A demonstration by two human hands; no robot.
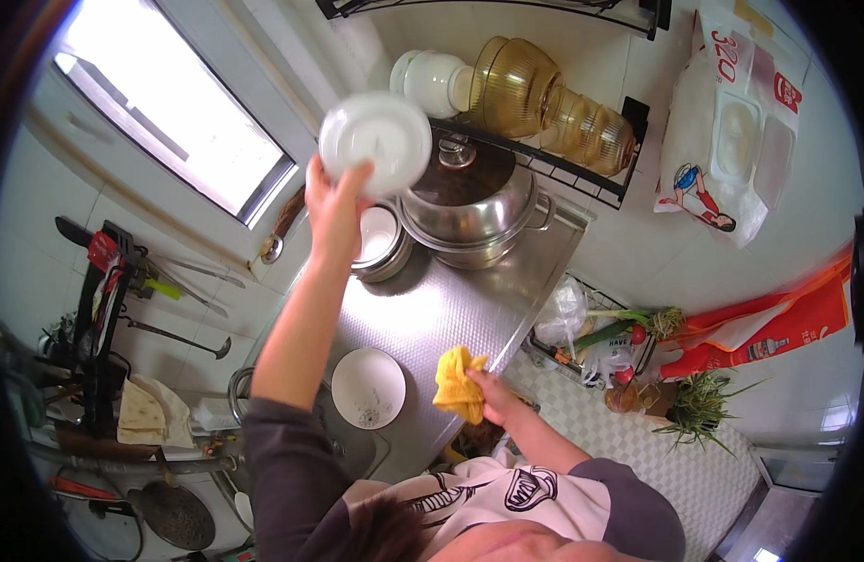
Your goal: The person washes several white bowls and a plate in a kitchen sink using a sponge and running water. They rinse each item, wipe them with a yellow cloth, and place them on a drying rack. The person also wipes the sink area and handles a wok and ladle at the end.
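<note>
My left hand (336, 211) is raised at the end of a stretched arm. Its thumb and fingers grip the edge of a white dish (380, 140), slightly blurred, held above the counter near the wall shelf. Bunched in my right hand (497, 398) is a yellow cloth (460, 386), out past the counter's right side. Between my arms a white bowl (368, 386) with small dark marks inside sits beside the sink. Below the raised dish stand stacked bowls (377, 239), next to a lidded steel pot (474, 211).
The black wall shelf (582, 178) carries white bowls (432, 82) and amber glass bowls (511, 89). Utensils such as a ladle (184, 335) hang on the left wall. A tissue pack (731, 131) hangs at right, above a vegetable basket (591, 347). A window (169, 94) is at upper left.
</note>
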